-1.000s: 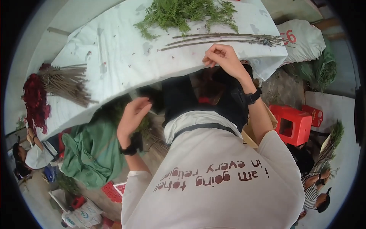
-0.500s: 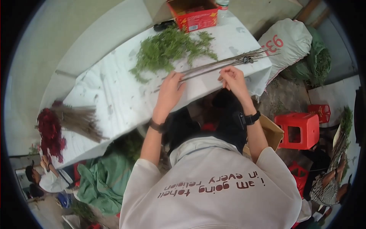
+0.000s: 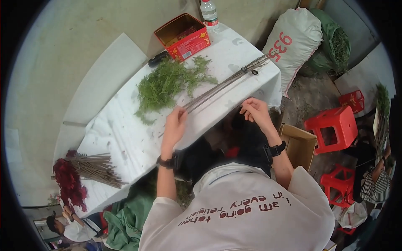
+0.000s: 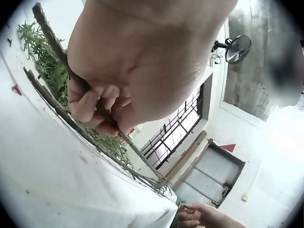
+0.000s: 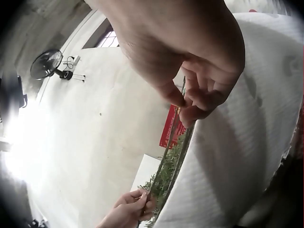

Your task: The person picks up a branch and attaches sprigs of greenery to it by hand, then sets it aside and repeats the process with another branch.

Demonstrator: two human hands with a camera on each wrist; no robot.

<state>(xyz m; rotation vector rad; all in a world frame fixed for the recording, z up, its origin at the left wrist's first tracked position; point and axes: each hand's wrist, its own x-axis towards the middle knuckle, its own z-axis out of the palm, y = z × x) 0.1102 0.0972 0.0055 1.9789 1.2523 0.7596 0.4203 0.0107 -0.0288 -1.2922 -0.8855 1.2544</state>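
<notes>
My left hand [image 3: 175, 125] grips a thin brown stem [image 4: 54, 47] above the table's front edge, fingers curled round it. A bundle of long bare stems [image 3: 226, 82] lies beside it across the white-covered table [image 3: 121, 142]; a small dark round thing [image 3: 254, 72] sits at its far right end. Off the front edge, my right hand [image 3: 256, 112] hangs with loosely curled fingers, apart from the bundle in the head view. In the right wrist view its thumb and fingertips overlap the stems behind. Feathery green sprigs [image 3: 163, 85] lie in a heap behind the bundle.
A red box [image 3: 184, 37] and a water bottle [image 3: 209, 16] stand at the back. Dark red flowers [image 3: 69, 182] with tied-looking stems lie at the left end. A white sack [image 3: 293, 42], red stool [image 3: 333, 127] and cardboard box [image 3: 297, 144] stand right. Other people are at both sides.
My left hand has come up from below the table edge to the stems and taken hold of one. The right hand has stayed near the front edge. The view has turned, showing more of the back.
</notes>
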